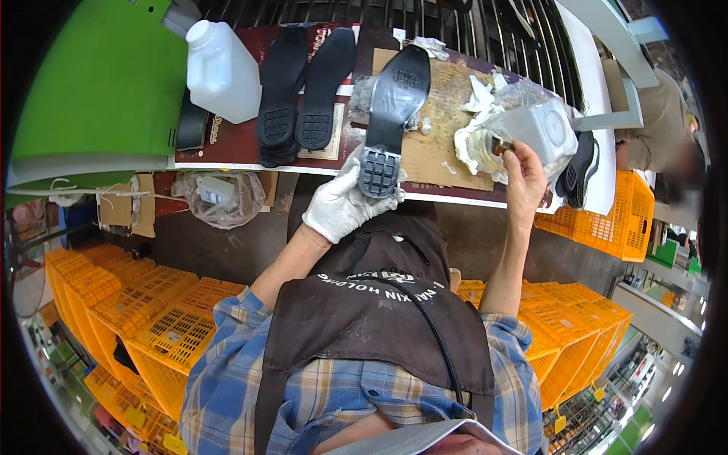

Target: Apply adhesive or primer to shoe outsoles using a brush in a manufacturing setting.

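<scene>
"Fingers of the gloved left hand (337,205) are wrapped around what?"

"Around the heel end of a black shoe sole (390,121), which is held at the near edge of the work table (235,154), its toe pointed away over a sheet of cardboard (444,155). Whether the toe is rested on that sheet cannot be told."

"Why might it be gripped there?"

"Presumably so that the long, smooth front is uncovered and turned up to view."

"And the bare right hand (525,178)?"

"Its thumb and fingertips are pinched on a small dark item (499,146) at the mouth of a clear jar (479,149). What the item is cannot be made out; a pinch is probably suited to so small a thing."

"Why is the jar placed at the right?"

"Perhaps so that it can be reached without the sole being crossed by an arm."

"And the stacked soles (279,87)?"

"At the left, just beside a white plastic jug (224,76), they are likely set within the gloved hand's reach, off the cardboard."
</scene>
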Motion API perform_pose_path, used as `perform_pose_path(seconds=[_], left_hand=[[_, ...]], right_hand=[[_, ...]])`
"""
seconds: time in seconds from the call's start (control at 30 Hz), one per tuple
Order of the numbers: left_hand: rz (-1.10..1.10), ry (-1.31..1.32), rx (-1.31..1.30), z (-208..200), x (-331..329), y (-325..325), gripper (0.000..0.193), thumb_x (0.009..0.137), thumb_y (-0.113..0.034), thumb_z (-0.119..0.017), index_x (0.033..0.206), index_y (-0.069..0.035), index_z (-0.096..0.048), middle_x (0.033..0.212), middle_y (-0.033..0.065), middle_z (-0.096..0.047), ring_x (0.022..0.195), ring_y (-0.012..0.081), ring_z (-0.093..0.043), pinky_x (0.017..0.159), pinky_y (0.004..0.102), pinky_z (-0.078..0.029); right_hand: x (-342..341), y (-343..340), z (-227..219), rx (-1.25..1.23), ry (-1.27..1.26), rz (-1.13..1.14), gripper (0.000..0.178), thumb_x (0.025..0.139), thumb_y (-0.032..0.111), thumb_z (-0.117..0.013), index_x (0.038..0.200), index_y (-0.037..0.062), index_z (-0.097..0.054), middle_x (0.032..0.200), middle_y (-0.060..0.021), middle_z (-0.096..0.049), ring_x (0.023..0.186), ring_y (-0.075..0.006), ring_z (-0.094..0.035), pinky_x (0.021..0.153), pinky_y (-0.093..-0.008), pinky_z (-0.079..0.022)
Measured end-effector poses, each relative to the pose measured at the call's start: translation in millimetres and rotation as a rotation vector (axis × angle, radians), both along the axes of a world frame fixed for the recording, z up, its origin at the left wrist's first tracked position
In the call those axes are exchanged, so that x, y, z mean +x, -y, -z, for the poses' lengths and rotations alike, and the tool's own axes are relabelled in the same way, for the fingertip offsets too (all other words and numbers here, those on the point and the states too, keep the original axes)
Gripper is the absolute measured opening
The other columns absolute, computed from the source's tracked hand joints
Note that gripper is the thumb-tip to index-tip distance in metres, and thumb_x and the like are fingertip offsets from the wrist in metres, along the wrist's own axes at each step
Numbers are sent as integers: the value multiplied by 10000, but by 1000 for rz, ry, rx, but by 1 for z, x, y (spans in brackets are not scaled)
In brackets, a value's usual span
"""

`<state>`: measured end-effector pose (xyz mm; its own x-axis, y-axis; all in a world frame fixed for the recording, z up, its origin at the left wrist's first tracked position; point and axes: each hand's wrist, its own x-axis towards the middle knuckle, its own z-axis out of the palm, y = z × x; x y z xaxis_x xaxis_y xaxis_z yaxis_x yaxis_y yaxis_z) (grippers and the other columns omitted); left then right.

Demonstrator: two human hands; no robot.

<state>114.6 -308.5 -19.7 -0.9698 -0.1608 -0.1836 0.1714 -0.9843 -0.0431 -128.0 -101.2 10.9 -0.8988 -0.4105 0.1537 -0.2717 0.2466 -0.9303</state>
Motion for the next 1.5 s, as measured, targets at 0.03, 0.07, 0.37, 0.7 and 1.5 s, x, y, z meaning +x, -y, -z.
perform_pose_path(seconds=[0.03,0.07,0.37,0.7,1.5], left_hand=[[-3,-6,-9,-1,0,0,443,1043,-274,-316,1474,-172,-318,1406,284,-411,1252,443,-480,984,581,-477],[-6,-13,-17,-1,-1,-1,441,1043,-271,-315,1476,-187,-313,1417,272,-403,1266,434,-470,982,579,-479],[6,-38,75,-15,7,-4,449,1043,-271,-316,1484,-197,-272,1447,229,-371,1280,393,-466,974,565,-493],[-30,8,-104,-20,6,-9,486,1042,-253,-334,1504,-151,-222,1418,250,-396,1229,406,-514,993,528,-495],[-45,46,-235,-24,27,3,555,1027,-276,-357,1521,-101,-175,1332,203,-496,1043,409,-622,873,480,-544]], right_hand=[[-1,2,1,-76,60,-15,259,918,34,-638,1162,-48,-614,958,-32,-649,848,-83,-594,777,-213,-481],[-1,3,0,-120,116,-4,268,927,31,-625,1182,-50,-597,976,-48,-649,846,-94,-608,772,-215,-492],[13,81,-29,-178,43,-316,216,878,23,-683,1089,-18,-656,943,-41,-665,823,-100,-624,733,-223,-488],[37,142,-44,143,-737,-731,214,789,-4,-730,992,14,-663,901,-107,-653,778,-241,-648,666,-323,-517],[-79,175,-25,351,-83,-721,237,850,111,-710,1033,-38,-700,864,-95,-729,765,-129,-677,762,-258,-523]])
